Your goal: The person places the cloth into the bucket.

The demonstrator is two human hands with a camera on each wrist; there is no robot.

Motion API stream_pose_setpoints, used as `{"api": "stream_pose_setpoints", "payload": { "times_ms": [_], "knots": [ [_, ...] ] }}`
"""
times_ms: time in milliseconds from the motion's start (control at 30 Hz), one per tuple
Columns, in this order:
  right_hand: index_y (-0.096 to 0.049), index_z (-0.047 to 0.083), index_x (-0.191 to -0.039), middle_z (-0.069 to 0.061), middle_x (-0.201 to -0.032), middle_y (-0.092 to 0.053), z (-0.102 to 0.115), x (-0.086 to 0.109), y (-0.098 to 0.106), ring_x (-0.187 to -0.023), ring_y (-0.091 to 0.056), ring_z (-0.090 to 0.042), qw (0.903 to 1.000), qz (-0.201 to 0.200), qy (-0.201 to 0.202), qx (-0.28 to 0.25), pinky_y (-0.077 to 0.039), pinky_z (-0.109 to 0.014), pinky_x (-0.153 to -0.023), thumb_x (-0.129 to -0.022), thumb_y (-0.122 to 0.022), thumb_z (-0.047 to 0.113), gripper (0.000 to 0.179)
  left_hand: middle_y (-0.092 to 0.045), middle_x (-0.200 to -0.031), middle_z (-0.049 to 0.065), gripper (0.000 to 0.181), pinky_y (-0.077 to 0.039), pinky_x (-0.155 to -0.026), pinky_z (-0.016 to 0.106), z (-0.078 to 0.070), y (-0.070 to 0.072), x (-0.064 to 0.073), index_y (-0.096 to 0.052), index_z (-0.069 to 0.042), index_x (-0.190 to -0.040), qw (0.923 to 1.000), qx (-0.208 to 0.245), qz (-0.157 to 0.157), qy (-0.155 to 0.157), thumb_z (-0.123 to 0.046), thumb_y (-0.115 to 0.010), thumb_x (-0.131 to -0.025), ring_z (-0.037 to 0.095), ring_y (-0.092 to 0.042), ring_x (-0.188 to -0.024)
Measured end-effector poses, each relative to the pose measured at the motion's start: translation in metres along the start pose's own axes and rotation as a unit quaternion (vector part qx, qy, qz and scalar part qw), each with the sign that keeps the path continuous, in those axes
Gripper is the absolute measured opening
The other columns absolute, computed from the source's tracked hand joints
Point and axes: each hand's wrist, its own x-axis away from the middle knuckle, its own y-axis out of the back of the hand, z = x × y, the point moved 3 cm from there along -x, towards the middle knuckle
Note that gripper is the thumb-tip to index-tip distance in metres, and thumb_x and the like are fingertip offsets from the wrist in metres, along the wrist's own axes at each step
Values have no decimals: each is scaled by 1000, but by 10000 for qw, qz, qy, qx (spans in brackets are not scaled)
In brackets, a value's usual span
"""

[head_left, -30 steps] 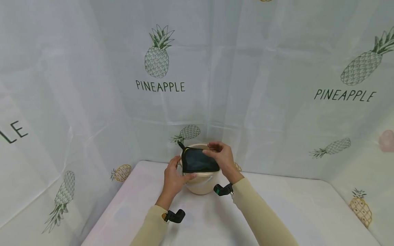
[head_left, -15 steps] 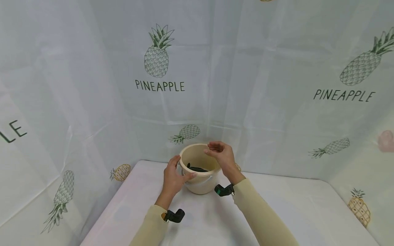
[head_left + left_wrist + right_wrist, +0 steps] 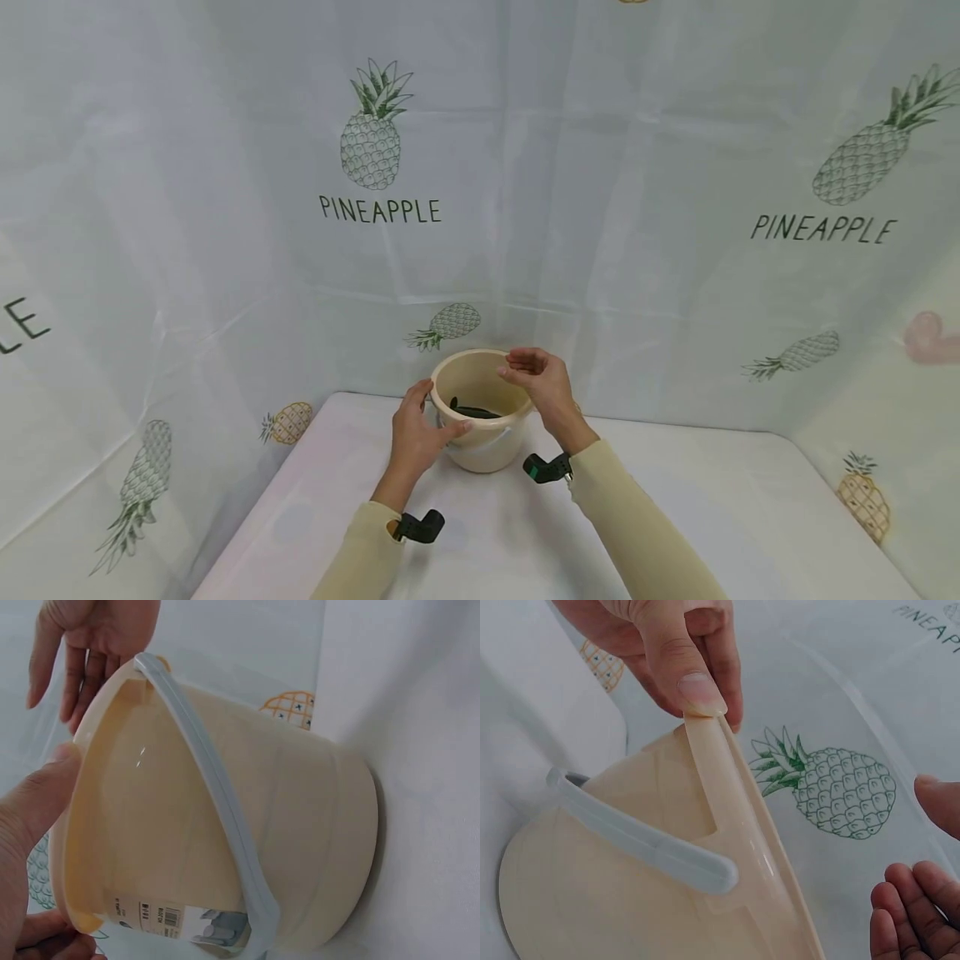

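A cream plastic bucket (image 3: 487,454) with a pale grey handle (image 3: 217,780) stands upright at the back of the table. My left hand (image 3: 417,435) grips its left rim, the thumb on the rim and the fingers bent round the outside. Down inside the bucket lies a black pouch (image 3: 474,412); only its dark edge and a small loop show over the near rim. Above the right side of the rim is my right hand (image 3: 545,390), holding nothing, its fingers loosely bent and the thumb apart from them.
The white table (image 3: 675,500) stretches to the right and in front of the bucket. Close behind hangs a pale curtain (image 3: 600,275) printed with pineapples. A label (image 3: 154,915) is stuck on the bucket's wall.
The black pouch, at the bucket's mouth a second ago, has dropped inside. My right hand has released it and stays over the rim. The left hand keeps its grip; the view has shifted slightly.
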Motion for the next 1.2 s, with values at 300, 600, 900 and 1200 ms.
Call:
{"api": "stream_pose_setpoints", "payload": {
  "times_ms": [300, 600, 900, 1200],
  "knots": [
    [-60, -4, -126, -23, -128, -60, -1, 4, 6, -112, -59, -30, 9997, 132, -154, 102, -53, -17, -84, -86, -79, 15, 49, -42, -151, 14, 100, -39, -112, 48, 6, 2, -3, -45, -1, -146, 10000, -8, 17, -24, -37, -93, -66, 34, -43, -137],
    [-64, -4, -120, -18, -116, -65, 7, 18, 12, -104, -60, -26, 9996, -152, 1, 222, -52, -35, -95, -93, -71, 20, 37, -39, -153, 15, 101, -36, -114, 47, 5, 3, -2, -40, -1, -149, 9999, 1, 92, -40, -35, -92, -69, 33, -40, -139],
    [-65, 0, -120, -13, -116, -67, -8, 23, 29, -112, -61, -27, 9988, -337, -10, 343, -45, -48, -104, -98, -65, 27, 34, -27, -159, 19, 99, -33, -116, 45, 7, 3, 4, -29, 2, -153, 9998, -71, 163, -122, -40, -83, -81, 32, -28, -146],
    [-61, -3, -125, -19, -125, -64, -17, 39, 50, -117, -60, -32, 9987, -324, 2, 397, -42, -51, -108, -104, -53, 28, 38, -38, -153, 18, 78, -35, -114, 51, 12, 14, 13, -36, 1, -150, 9987, -214, -16, -455, -39, -70, -93, 32, -35, -142]
  ]
}}
